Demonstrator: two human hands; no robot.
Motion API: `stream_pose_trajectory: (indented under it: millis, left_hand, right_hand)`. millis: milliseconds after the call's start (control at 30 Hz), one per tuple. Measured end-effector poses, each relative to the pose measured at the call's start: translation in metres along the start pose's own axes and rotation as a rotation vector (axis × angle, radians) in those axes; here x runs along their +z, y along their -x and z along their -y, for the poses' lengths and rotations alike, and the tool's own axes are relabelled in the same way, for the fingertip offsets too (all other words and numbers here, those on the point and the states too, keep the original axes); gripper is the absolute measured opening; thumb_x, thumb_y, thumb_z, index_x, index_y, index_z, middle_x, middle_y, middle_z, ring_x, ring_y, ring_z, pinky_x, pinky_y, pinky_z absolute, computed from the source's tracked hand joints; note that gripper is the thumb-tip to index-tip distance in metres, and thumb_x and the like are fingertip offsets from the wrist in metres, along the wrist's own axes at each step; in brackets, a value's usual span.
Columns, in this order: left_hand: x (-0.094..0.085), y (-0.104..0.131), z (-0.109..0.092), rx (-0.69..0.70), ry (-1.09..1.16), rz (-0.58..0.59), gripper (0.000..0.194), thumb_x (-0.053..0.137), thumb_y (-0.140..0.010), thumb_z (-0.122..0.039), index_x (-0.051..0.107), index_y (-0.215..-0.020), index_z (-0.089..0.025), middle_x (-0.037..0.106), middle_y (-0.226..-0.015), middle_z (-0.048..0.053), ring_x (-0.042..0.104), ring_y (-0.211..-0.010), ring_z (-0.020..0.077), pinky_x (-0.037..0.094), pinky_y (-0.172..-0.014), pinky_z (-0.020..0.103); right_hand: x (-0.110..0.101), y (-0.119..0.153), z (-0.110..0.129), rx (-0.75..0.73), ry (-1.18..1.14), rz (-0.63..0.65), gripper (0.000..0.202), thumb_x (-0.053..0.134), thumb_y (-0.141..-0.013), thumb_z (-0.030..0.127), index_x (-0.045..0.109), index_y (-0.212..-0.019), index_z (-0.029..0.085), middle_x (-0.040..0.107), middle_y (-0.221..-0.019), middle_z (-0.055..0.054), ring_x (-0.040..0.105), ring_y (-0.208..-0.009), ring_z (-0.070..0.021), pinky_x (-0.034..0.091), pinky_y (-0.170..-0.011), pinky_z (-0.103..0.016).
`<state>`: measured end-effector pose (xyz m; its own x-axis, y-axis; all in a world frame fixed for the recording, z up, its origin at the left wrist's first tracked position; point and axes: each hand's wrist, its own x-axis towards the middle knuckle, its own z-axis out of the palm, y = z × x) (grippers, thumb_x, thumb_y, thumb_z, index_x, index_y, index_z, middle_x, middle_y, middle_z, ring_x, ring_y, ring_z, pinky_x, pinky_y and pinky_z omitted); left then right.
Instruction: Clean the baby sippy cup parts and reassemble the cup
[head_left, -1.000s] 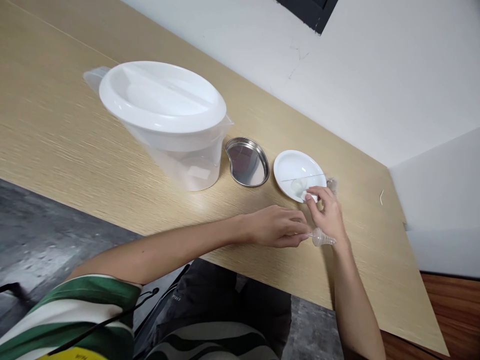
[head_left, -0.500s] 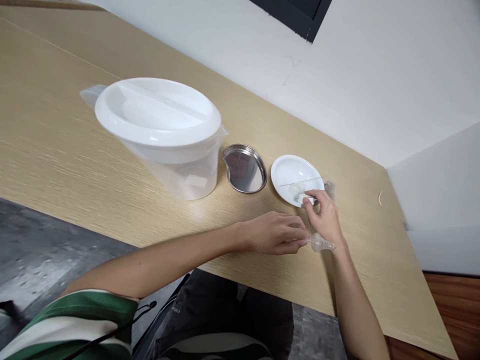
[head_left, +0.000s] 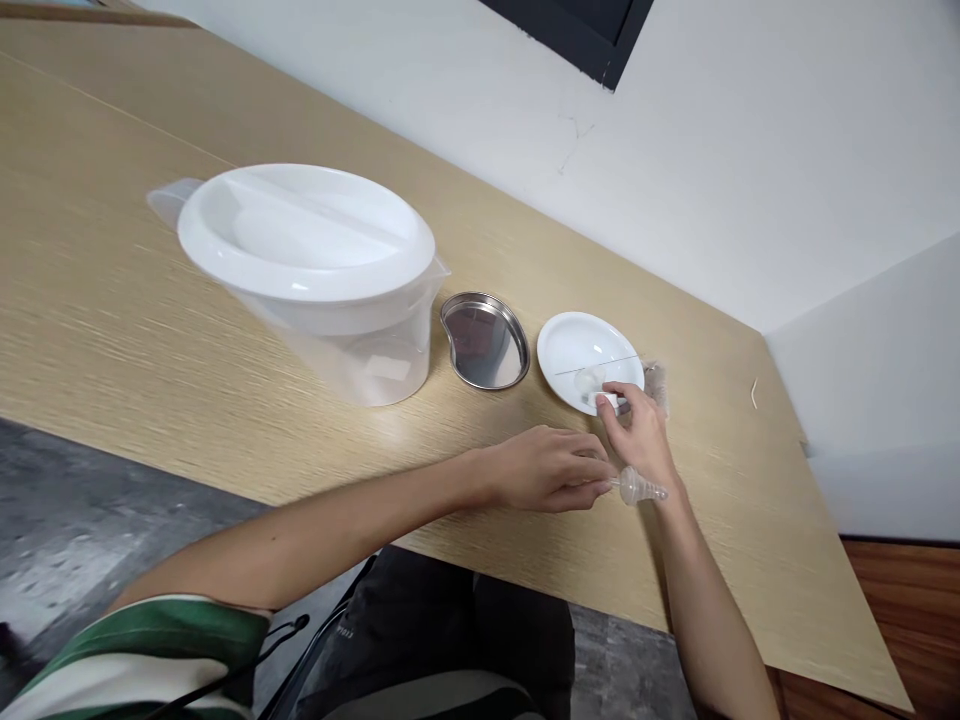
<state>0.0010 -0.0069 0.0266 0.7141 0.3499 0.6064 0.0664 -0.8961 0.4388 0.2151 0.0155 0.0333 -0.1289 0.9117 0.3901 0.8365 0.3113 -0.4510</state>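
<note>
My left hand (head_left: 553, 470) reaches across the table, its fingers closed on the thin stem of a clear plastic piece (head_left: 637, 487) with a rounded bulb and a ribbed, tapering tip. That tip points right and overlaps my right wrist in view. At the near rim of a shallow white dish (head_left: 574, 335), my right hand (head_left: 637, 430) pinches a small white block (head_left: 604, 401) between thumb and fingers. What the block is made of I cannot make out. A roundish translucent item (head_left: 589, 381) lies in the dish, and a thin dark rod (head_left: 600, 364) crosses it.
Left of the dish sits a kidney-shaped steel tray (head_left: 487, 345). Farther left stands a large translucent pitcher (head_left: 390, 365) with a white lid. Partly behind my right hand lies a clear wrapper (head_left: 657, 384). A small pale strip (head_left: 754, 393) is near the wall.
The view has shifted slightly, so everything sits a little farther left. Both hands keep their holds, with the right hand still at the dish.
</note>
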Motion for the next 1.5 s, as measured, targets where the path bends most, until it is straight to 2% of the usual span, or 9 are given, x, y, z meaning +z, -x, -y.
stream_pose_trajectory:
  millis: [400, 600, 733, 1033, 1167, 1267, 1333, 1433, 1500]
  left_hand:
    - [0.003, 0.0, 0.001, -0.015, -0.003, 0.006, 0.024, 0.047, -0.103, -0.029, 0.067, -0.109, -0.016, 0.071, -0.104, 0.008, 0.069, -0.088, 0.0148, 0.051, -0.073, 0.025]
    - [0.0, -0.001, 0.0, -0.01, 0.004, 0.009, 0.025, 0.047, -0.104, -0.029, 0.067, -0.11, -0.016, 0.071, -0.104, 0.007, 0.068, -0.087, 0.0148, 0.051, -0.074, 0.025]
    - [-0.004, -0.003, -0.002, 0.002, 0.011, 0.019, 0.025, 0.046, -0.104, -0.028, 0.068, -0.109, -0.016, 0.072, -0.105, 0.008, 0.069, -0.091, 0.016, 0.052, -0.076, 0.026]
    - [-0.007, -0.003, 0.0, -0.016, 0.093, -0.01, 0.021, 0.051, -0.102, -0.024, 0.07, -0.106, -0.015, 0.073, -0.107, 0.01, 0.07, -0.09, 0.0153, 0.055, -0.077, 0.025]
    - [-0.008, -0.003, 0.003, -0.009, 0.093, -0.045, 0.019, 0.052, -0.1, -0.02, 0.07, -0.105, -0.014, 0.073, -0.107, 0.011, 0.07, -0.09, 0.0147, 0.056, -0.075, 0.023]
    - [-0.008, -0.002, 0.006, -0.017, 0.048, -0.09, 0.02, 0.053, -0.099, -0.021, 0.07, -0.108, -0.014, 0.073, -0.108, 0.011, 0.071, -0.09, 0.0147, 0.057, -0.074, 0.022]
    - [-0.008, -0.001, 0.009, -0.053, 0.01, -0.13, 0.021, 0.054, -0.099, -0.022, 0.071, -0.108, -0.014, 0.073, -0.109, 0.011, 0.072, -0.089, 0.0146, 0.058, -0.075, 0.023]
    - [-0.007, 0.0, 0.012, -0.107, -0.038, -0.192, 0.02, 0.054, -0.099, -0.022, 0.071, -0.107, -0.014, 0.074, -0.108, 0.011, 0.073, -0.089, 0.0146, 0.059, -0.076, 0.023]
    - [-0.007, 0.0, 0.014, -0.113, -0.042, -0.212, 0.021, 0.055, -0.099, -0.021, 0.071, -0.109, -0.013, 0.074, -0.108, 0.012, 0.073, -0.09, 0.0154, 0.059, -0.075, 0.023]
  right_hand:
    - [0.001, 0.0, 0.002, -0.032, 0.024, -0.009, 0.031, 0.053, -0.099, 0.047, 0.07, -0.101, 0.021, 0.075, -0.099, -0.006, 0.067, -0.089, -0.0235, 0.047, -0.092, -0.045]
    - [-0.001, -0.001, 0.0, -0.073, 0.002, -0.002, 0.033, 0.049, -0.101, 0.048, 0.07, -0.099, 0.022, 0.071, -0.101, -0.007, 0.065, -0.097, -0.0243, 0.05, -0.088, -0.042]
    - [0.001, -0.001, 0.0, -0.084, 0.033, -0.001, 0.036, 0.048, -0.102, 0.051, 0.07, -0.101, 0.023, 0.068, -0.1, -0.008, 0.064, -0.096, -0.0238, 0.05, -0.089, -0.043]
    - [0.007, 0.003, 0.003, -0.074, 0.036, -0.012, 0.025, 0.052, -0.103, 0.041, 0.067, -0.102, 0.022, 0.071, -0.101, -0.005, 0.065, -0.101, -0.0238, 0.04, -0.098, -0.045]
    - [0.006, 0.005, 0.002, -0.102, 0.011, -0.01, 0.029, 0.049, -0.104, 0.041, 0.068, -0.111, 0.021, 0.071, -0.106, -0.007, 0.064, -0.104, -0.0248, 0.039, -0.1, -0.047]
    - [-0.005, 0.005, 0.0, -0.099, -0.132, -0.052, 0.035, 0.045, -0.105, 0.047, 0.067, -0.116, 0.022, 0.071, -0.112, -0.009, 0.064, -0.107, -0.0252, 0.042, -0.099, -0.047]
    - [-0.016, 0.005, 0.0, -0.078, -0.344, -0.068, 0.042, 0.041, -0.105, 0.052, 0.068, -0.115, 0.023, 0.071, -0.111, -0.009, 0.064, -0.105, -0.0238, 0.047, -0.094, -0.044]
    - [-0.031, 0.007, 0.002, -0.074, -0.677, 0.081, 0.057, 0.035, -0.103, 0.065, 0.068, -0.121, 0.022, 0.07, -0.1, -0.008, 0.065, -0.092, -0.0212, 0.052, -0.082, -0.039]
    - [-0.037, 0.009, 0.006, -0.074, -0.727, 0.224, 0.057, 0.048, -0.097, 0.069, 0.068, -0.121, 0.022, 0.069, -0.097, -0.007, 0.065, -0.087, -0.0201, 0.052, -0.077, -0.036]
